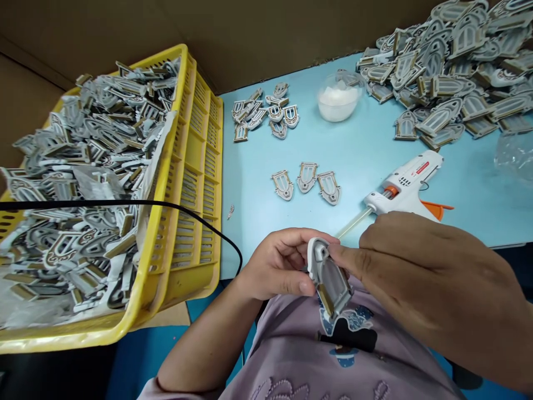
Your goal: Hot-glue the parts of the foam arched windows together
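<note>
Held between the thumb and fingers of my left hand [283,264] is an arched plastic window piece [333,280], pale grey with a gold-brown strip along its lower edge. It is tilted, with its hollow side partly towards me. My right hand [425,278] is closed, its fingers curled, and one digit presses at the rounded end of the same piece. Whether anything small sits under that fingertip is hidden. Just beyond my right hand lies a white glue gun [406,180] with an orange trigger, a glue stick [353,223] sticking out of its back.
Three similar pieces [307,176] lie mid-table, with a small cluster [266,111] behind. A clear bowl [338,103] holds white material. A large pile [453,72] fills the back right. A full yellow crate [187,166] stands left, a black cable [200,218] crossing it.
</note>
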Motion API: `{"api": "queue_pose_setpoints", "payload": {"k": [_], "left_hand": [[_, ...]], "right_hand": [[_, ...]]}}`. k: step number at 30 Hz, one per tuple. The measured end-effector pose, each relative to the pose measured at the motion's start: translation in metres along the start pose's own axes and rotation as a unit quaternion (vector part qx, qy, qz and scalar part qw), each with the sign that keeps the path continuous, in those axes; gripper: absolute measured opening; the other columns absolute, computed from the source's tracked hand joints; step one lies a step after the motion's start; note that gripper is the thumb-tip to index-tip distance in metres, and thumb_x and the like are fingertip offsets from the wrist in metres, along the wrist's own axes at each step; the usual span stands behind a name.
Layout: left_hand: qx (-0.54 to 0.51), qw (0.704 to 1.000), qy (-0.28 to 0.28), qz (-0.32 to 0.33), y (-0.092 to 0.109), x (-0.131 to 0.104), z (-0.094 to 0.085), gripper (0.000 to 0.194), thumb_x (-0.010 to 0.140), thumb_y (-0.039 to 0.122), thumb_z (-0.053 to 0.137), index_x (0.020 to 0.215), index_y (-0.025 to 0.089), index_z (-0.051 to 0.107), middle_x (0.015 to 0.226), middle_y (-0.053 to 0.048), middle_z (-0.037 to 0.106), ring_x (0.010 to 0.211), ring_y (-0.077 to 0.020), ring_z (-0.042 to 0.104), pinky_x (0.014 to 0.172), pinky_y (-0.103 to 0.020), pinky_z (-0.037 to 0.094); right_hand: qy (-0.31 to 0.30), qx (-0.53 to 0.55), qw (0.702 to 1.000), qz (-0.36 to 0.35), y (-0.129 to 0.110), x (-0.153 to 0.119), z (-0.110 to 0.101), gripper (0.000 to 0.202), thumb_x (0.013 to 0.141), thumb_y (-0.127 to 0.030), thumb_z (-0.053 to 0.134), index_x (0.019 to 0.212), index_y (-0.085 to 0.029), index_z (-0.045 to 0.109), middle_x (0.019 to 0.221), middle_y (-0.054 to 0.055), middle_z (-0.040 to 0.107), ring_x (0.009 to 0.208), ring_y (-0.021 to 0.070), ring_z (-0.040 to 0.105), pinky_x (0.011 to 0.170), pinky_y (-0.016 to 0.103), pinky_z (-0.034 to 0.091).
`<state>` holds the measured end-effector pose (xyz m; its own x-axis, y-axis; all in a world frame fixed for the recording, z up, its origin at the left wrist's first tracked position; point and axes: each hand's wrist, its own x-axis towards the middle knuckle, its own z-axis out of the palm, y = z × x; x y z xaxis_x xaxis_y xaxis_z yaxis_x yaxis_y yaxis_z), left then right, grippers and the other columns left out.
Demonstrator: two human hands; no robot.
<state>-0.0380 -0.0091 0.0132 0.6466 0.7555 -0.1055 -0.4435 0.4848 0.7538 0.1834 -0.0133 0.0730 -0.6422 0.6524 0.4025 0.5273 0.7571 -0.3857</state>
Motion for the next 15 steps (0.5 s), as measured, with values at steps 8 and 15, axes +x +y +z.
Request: {"api": "queue_pose_setpoints", "payload": {"k": [8, 15], "left_hand": [[-0.035, 0.999, -0.038, -0.016, -0.004, 0.002, -0.005, 0.047, 0.076, 0.022, 0.088, 0.121, 0.021, 0.075, 0.096, -0.006, 0.080, 0.086, -0.0151, 0.075, 0.077, -0.020, 0.057], [-0.055, 0.998, -0.040, -0.008, -0.006, -0.002, -0.012, 0.047, 0.085, 0.032, 0.081, 0.129, 0.020, 0.071, 0.113, -0.011, 0.078, 0.102, -0.0216, 0.076, 0.091, -0.029, 0.058]], "right_hand": [[0.003, -0.005, 0.999, -0.039, 0.005, -0.006, 0.011, 0.019, 0.089, 0.002, 0.049, 0.094, -0.014, 0.058, 0.082, 0.004, 0.051, 0.077, 0.0192, 0.041, 0.073, 0.035, 0.036], [-0.054, 0.186, 0.980, 0.052, 0.003, -0.012, -0.005, 0.011, 0.101, -0.015, 0.046, 0.095, -0.020, 0.054, 0.090, 0.003, 0.054, 0.081, 0.0122, 0.053, 0.071, 0.022, 0.049]]}}
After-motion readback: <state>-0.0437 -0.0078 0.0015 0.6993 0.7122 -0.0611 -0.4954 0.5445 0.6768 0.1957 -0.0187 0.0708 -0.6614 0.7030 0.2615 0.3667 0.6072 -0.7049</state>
